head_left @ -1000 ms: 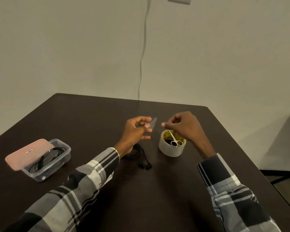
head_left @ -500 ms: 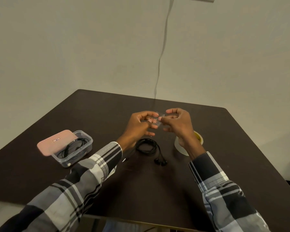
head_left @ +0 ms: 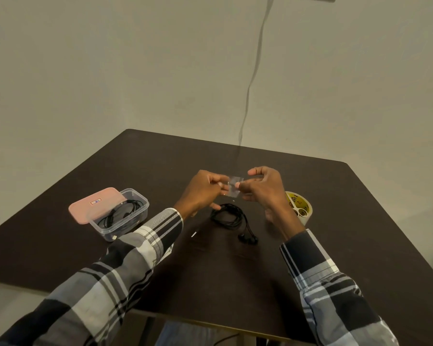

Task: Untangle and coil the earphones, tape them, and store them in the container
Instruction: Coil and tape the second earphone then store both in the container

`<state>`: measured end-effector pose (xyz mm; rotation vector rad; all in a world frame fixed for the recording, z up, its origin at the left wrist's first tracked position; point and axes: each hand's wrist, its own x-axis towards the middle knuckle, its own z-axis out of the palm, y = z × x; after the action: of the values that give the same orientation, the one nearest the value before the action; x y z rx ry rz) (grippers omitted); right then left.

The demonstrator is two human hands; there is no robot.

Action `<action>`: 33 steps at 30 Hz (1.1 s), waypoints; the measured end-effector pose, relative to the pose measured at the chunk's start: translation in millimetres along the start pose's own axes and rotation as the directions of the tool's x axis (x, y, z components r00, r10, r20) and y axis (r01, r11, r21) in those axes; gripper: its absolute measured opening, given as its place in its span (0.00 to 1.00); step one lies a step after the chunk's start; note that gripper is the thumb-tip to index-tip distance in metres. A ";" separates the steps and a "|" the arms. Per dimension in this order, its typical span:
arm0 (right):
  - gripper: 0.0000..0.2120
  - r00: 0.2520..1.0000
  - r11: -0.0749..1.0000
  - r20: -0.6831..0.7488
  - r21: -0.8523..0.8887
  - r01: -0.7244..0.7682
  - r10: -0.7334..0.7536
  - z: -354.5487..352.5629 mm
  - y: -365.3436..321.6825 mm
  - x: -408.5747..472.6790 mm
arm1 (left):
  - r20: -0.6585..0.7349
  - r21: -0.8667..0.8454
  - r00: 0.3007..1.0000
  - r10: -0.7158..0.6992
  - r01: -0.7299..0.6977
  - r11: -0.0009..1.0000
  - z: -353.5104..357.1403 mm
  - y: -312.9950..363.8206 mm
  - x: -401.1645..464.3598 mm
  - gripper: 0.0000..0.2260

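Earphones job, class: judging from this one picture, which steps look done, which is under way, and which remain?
Done: the earphones lie coiled on the table, and another set already sits in the container.
In hand: the left hand and right hand pinch a clear piece of tape above the coil.
Left: taping the coil, then putting it in the container, whose pink lid rests askew.
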<state>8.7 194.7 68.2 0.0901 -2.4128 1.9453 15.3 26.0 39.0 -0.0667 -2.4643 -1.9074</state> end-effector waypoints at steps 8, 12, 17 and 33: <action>0.19 0.996 0.997 0.054 0.021 -0.071 0.070 -11.1 8.9 -4.9 | -0.028 0.485 0.989 0.148 -0.117 0.867 -9.7 -22.2 1.0 0.12; 0.19 0.988 0.990 0.072 0.011 -0.138 0.137 -7.1 21.8 -3.8 | 0.103 0.678 0.993 0.057 -0.112 0.726 -0.3 -22.2 -0.5 0.13; 0.19 0.984 0.987 0.075 -0.008 -0.158 0.158 -2.9 37.9 -1.3 | 0.063 0.730 0.994 0.092 -0.109 0.675 6.3 -26.8 -2.5 0.09; 0.19 1.000 0.999 0.000 -0.033 -0.026 0.026 9.9 53.7 -1.8 | -0.011 0.550 0.990 0.142 -0.113 0.827 9.1 -28.5 -1.5 0.04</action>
<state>6.8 196.4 13.6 0.0580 -2.4574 1.9158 15.5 27.6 9.0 -0.1610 -2.7789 -1.0721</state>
